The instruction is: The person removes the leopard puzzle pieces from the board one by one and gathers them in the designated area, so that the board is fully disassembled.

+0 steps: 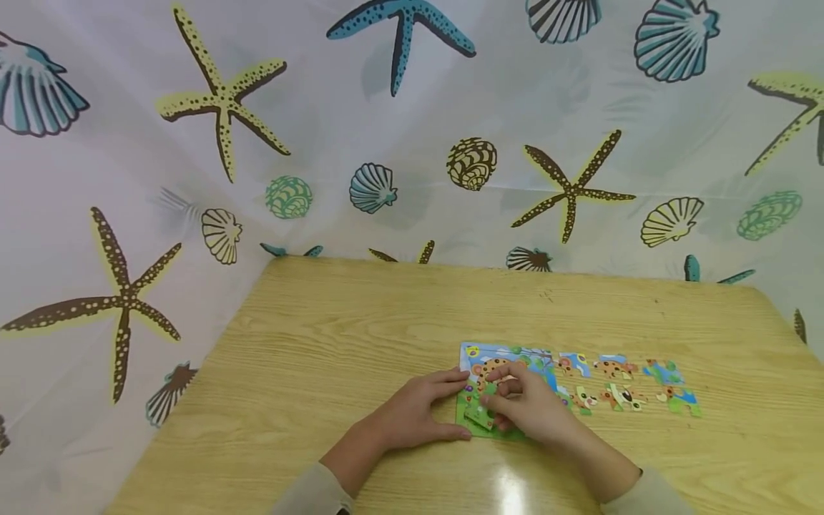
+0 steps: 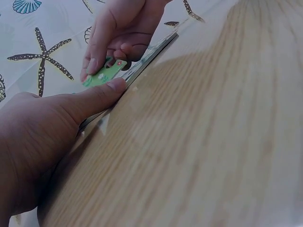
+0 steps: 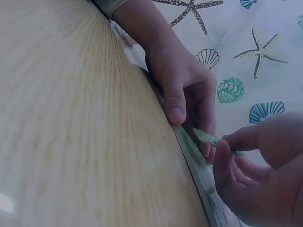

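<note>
A colourful puzzle board (image 1: pixel 547 357) with a spotted animal printed on it lies on the wooden table. My right hand (image 1: pixel 537 408) pinches a green puzzle piece (image 1: pixel 479 416) between thumb and fingers, tilted close over the board's lower left part. In the right wrist view the piece (image 3: pixel 206 137) shows edge-on, above the board's near edge. My left hand (image 1: pixel 418 411) rests at the board's left side, its fingers fairly straight; the thumb lies by the lower left corner and the fingertips by the left edge. The left wrist view shows that thumb (image 2: pixel 102 97) along the board's edge.
Several loose puzzle pieces (image 1: pixel 621 397) lie in two rows to the right of the board. The wooden table (image 1: pixel 335 322) reaches back to a white cloth (image 1: pixel 412 129) printed with starfish and shells, which also hangs along the left and right sides.
</note>
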A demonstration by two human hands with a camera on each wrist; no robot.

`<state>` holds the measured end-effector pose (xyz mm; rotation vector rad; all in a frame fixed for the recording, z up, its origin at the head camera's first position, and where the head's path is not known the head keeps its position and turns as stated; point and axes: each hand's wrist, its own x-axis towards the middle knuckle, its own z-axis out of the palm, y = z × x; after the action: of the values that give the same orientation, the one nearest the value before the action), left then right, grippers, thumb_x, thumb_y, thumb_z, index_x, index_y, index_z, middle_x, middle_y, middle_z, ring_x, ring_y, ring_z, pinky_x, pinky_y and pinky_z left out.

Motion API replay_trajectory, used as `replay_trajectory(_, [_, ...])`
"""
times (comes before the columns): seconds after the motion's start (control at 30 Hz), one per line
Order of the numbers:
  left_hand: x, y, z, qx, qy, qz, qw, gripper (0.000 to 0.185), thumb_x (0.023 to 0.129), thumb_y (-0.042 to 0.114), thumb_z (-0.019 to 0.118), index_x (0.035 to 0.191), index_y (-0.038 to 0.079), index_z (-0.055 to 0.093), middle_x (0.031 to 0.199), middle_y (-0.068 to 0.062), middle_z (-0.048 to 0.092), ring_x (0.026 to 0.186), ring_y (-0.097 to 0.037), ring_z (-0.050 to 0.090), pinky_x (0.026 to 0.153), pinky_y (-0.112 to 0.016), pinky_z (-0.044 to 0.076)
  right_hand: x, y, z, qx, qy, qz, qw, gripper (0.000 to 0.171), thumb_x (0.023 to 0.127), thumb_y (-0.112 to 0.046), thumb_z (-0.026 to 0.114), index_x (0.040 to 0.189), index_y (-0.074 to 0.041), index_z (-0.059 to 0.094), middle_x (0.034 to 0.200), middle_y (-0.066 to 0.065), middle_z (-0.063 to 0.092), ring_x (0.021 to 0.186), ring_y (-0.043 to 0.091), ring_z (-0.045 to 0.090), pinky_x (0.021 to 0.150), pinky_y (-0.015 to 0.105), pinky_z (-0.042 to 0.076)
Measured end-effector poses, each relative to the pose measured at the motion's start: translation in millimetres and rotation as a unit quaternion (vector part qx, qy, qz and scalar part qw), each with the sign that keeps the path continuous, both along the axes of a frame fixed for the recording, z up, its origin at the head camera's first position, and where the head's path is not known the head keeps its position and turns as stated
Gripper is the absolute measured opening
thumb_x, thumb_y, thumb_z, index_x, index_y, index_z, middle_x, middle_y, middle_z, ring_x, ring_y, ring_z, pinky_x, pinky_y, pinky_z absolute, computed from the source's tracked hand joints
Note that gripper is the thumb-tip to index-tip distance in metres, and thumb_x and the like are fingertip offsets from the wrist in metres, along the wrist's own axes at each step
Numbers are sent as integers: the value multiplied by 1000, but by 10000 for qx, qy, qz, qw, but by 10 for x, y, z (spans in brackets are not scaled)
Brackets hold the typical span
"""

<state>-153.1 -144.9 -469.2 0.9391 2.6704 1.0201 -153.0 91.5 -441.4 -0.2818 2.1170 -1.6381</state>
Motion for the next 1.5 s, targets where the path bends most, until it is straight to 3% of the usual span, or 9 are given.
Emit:
replay_trajectory(0.2, [9, 35, 22, 37, 4, -33, 10000, 76, 83, 44, 80, 143, 7, 54, 153, -1, 48, 145, -21, 41, 118, -42, 38, 89, 175, 25, -294, -72, 245, 9992, 46, 99, -11, 61, 142, 0, 50, 91, 9, 56, 75, 14, 61, 69, 26, 61])
replay_trajectory(0.47, [-20, 35, 22, -3, -121, 84, 9999, 77, 82, 48, 80, 145, 11, 54, 155, 4, 45, 147, -18, 38, 120, -42, 36, 182, 486, 49, -228, -332, -235, 9989, 46, 96, -17, 67, 136, 1, 53, 102, 12, 64, 76, 19, 68, 71, 30, 63])
replay_trajectory(0.67, [-49, 33, 65, 76, -134, 73, 9999, 78, 81, 47, 81, 145, 11, 53, 156, 2, 45, 148, -20, 37, 120, -45, 35, 190, 764, 71, 86, -268, -474, 9985, 48, 94, -22, 71, 132, 2, 54, 96, 8, 68, 73, 16, 66, 69, 28, 62])
replay_trajectory(1.0, [-55, 48, 22, 83, -123, 66, 9999, 79, 81, 51, 79, 145, 12, 54, 155, 3, 46, 148, -18, 37, 120, -45, 36, 237, 1228, 87, 438, -42, -232, 9988, 51, 97, -20, 67, 132, 10, 46, 100, 14, 64, 76, 19, 68, 70, 31, 62])
replay_trajectory(1.3, [-28, 17, 22, 113, -201, 233, 9995, 78, 79, 49, 82, 144, 14, 55, 154, 4, 47, 147, -18, 38, 120, -45, 36, 215, 1260, 38, 590, -140, -212, 9979, 46, 94, -18, 70, 126, 10, 52, 94, 9, 57, 73, 17, 66, 67, 30, 62])
replay_trajectory(1.5, [-9, 40, 40, 173, -264, 221, 9993, 78, 79, 46, 83, 144, 13, 55, 154, 2, 47, 147, -19, 38, 120, -46, 35, 255, 1182, -30, 1299, 257, -809, 9879, 39, 89, -19, 76, 118, 4, 63, 98, 11, 65, 67, 18, 67, 58, 29, 61])
